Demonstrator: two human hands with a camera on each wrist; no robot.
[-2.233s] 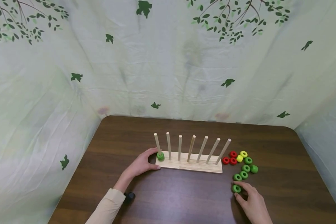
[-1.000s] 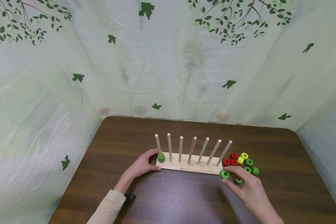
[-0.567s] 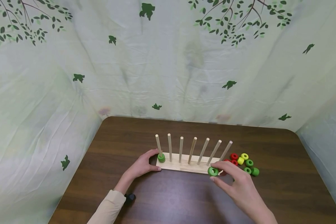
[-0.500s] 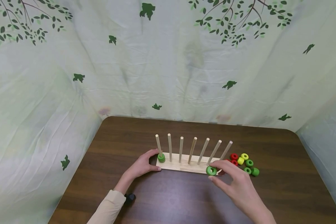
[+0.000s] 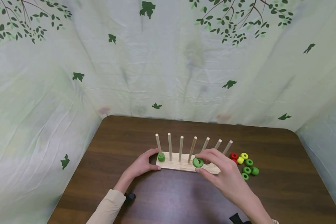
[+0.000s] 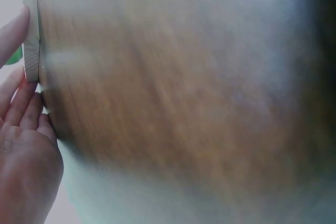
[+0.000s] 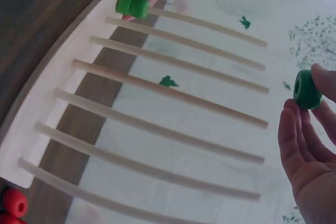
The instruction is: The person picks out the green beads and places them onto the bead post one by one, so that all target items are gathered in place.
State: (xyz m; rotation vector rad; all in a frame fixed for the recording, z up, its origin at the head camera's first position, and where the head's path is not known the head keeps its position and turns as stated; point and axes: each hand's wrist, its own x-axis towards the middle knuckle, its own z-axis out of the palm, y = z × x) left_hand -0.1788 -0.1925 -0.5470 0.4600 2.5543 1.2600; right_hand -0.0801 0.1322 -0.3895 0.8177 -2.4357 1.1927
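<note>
A wooden peg board [image 5: 182, 165] with a row of several upright pegs lies on the table. At its left end, two green beads [image 7: 132, 7] sit stacked on the leftmost peg. My left hand [image 5: 140, 165] grips that end, thumb at the front corner and index finger at the back. In the left wrist view the left hand [image 6: 23, 145] touches the board's end [image 6: 31, 61]. My right hand [image 5: 226, 177] pinches a green bead [image 5: 198, 162] between thumb and fingers, in front of the middle pegs. The right wrist view shows this bead [image 7: 307, 89] apart from the peg tips.
Right of the board lie loose beads: red [image 5: 234, 156], yellow [image 5: 244, 156] and several green ones [image 5: 254, 171], partly hidden by the right hand. The brown table [image 5: 168, 199] ends at a leaf-printed cloth [image 5: 168, 62] behind.
My right hand has picked up a green bead from the table at the right and carried it leftward and up over the board. The left hand has stayed at the board's left end.
</note>
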